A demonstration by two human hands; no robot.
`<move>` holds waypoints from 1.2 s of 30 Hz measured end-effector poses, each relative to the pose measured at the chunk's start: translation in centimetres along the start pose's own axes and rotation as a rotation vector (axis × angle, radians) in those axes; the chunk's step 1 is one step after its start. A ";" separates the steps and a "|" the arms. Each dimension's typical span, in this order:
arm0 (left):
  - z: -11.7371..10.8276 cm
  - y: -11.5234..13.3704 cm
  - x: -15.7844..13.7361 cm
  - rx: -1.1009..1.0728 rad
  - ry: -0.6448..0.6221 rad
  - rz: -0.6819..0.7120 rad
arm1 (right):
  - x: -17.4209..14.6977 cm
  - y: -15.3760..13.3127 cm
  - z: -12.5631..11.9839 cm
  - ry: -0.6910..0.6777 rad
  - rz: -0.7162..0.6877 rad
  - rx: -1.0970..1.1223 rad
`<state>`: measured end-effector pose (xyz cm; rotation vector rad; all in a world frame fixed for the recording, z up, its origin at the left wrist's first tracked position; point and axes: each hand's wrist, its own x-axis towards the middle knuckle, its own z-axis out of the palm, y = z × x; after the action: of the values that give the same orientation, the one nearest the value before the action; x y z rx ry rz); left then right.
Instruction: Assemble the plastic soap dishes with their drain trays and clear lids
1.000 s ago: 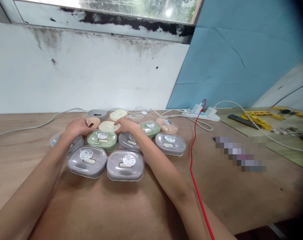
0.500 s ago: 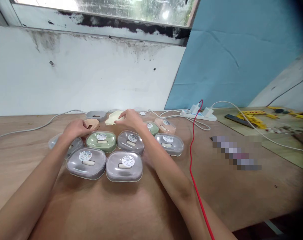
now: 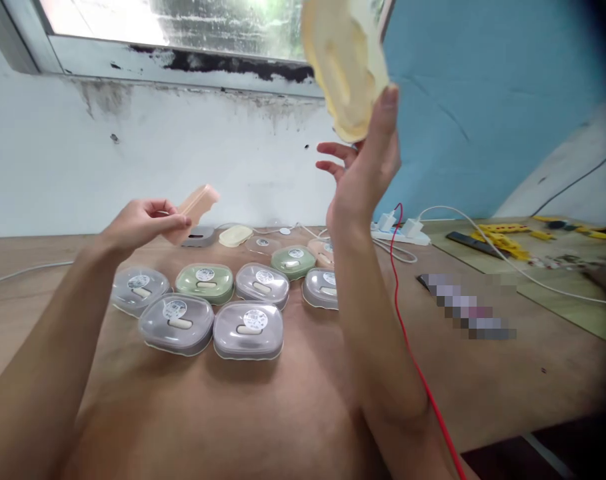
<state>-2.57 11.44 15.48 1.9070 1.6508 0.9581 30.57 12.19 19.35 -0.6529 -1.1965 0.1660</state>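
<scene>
My left hand [image 3: 145,227] pinches a thin peach slotted lid [image 3: 191,212], tilted up above the back of the table. Raised high at the right, my right hand [image 3: 367,163] grips a cream oval moulded shell [image 3: 347,77] between thumb and fingers, with some other fingers spread below it. Below the hands sit several boxes under clear covers with round labels, among them a grey box [image 3: 177,327], another grey box [image 3: 248,333] and a green box [image 3: 205,285]. Behind them lie a grey slotted lid [image 3: 201,235] and a second cream piece [image 3: 235,235].
A red cable [image 3: 405,320] crosses beside my right forearm. White plugs stand in a power strip [image 3: 417,235] at the back. A pixelated object [image 3: 465,303] lies on the right, with yellow tools [image 3: 503,243] beyond. A white wall [image 3: 207,160] rises behind the table.
My right hand has lifted the cream shell from the table's back up in front of the window. My left hand has raised the peach lid off the table and tilted it.
</scene>
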 end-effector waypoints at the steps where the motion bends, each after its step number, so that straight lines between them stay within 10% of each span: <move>1: -0.4 1.0 -0.8 -0.060 -0.053 0.077 | -0.2 -0.6 -0.4 -0.002 0.049 0.042; 5: 1.2 3.6 -5.9 -0.179 -0.400 0.398 | -4.3 -0.7 -1.5 -0.049 0.310 0.172; 12: 11.5 0.7 -16.9 -0.524 -0.771 0.767 | -16.9 2.8 -4.9 -0.127 0.735 0.415; 22: 13.7 -4.3 -17.5 -0.383 -0.478 0.669 | -20.9 1.9 -6.4 -0.222 0.826 0.502; 36: 13.8 -5.0 -16.1 -0.137 -0.350 0.496 | -21.0 1.8 -6.9 -0.203 0.678 0.380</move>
<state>3.57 -1.79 -0.72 2.2770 0.9107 0.8203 29.23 1.54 -0.04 -0.6913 -1.0546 1.0244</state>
